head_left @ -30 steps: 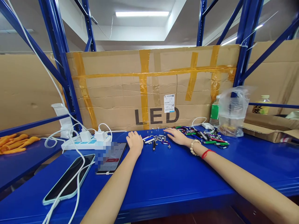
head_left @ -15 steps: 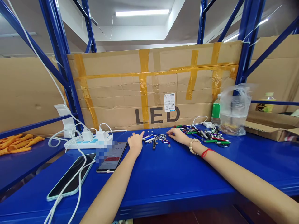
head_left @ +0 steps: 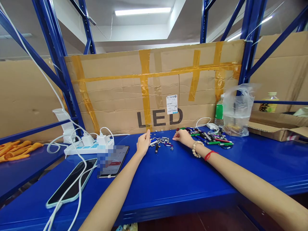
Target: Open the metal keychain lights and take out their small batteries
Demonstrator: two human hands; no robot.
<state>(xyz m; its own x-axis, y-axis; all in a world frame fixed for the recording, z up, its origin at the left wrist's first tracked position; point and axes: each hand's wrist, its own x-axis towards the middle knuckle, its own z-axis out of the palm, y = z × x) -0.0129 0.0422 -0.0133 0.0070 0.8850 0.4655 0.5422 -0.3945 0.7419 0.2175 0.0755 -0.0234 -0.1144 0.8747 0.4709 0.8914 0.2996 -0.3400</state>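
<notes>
My left hand [head_left: 143, 143] stands on its edge at the left side of a small loose pile of short tubes and metal bits [head_left: 161, 141]. Its thumb points up and the fingers look stretched, partly hidden behind the palm; I see nothing held. On the pile's other side, my right hand [head_left: 184, 138] has thumb and forefinger pinched together low over the table; whatever is between them is too small to make out. Beads and a red cord circle that wrist. Behind and right of it lies a bigger heap of coloured pen-like tubes [head_left: 211, 137].
Two phones [head_left: 72, 183] [head_left: 115, 162] and a white power strip [head_left: 90, 148] with cables lie on the left of the blue table [head_left: 168, 179]. A clear plastic bag [head_left: 237, 112], a green-labelled bottle [head_left: 219, 112] and an open cardboard box [head_left: 269, 130] stand right. Taped cardboard [head_left: 115, 96] closes the back.
My left hand has moved slightly right against the small pile and turned more upright. The right hand's fingertips have come together in a pinch. The whole view has shifted a little.
</notes>
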